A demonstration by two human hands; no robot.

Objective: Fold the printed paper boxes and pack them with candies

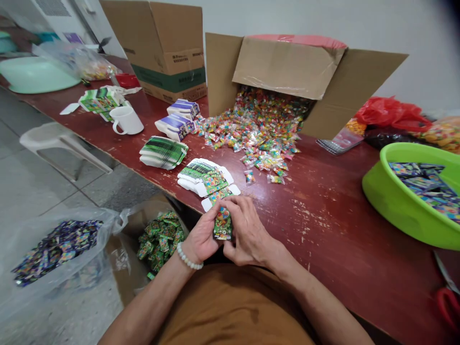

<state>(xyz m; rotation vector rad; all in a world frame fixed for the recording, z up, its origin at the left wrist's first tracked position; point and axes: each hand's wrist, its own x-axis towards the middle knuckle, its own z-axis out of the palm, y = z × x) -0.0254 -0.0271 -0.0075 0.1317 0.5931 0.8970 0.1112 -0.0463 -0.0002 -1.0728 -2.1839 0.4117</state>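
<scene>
A small green printed candy box [223, 224] is held upright between my two hands at the table's front edge. My left hand [203, 235], with a beaded bracelet on the wrist, grips its left side. My right hand [247, 230] wraps around its right side and top, hiding part of it. Just beyond lie flattened green boxes [196, 175], fanned in a row, with one or two closest to my fingers. Another green stack of flat boxes [163, 152] lies to the left. Wrapped colourful candies [247, 139] spill from a tipped carton [287, 67] behind.
A white mug [126, 120] and purple box stacks [174, 125] stand back left. On the right are a lime-green basin [398, 211] of dark packets and red-handled scissors [447, 297]. Below left, a carton of green packets [161, 239] and a plastic bag of purple packets [61, 249] sit near a stool [61, 136].
</scene>
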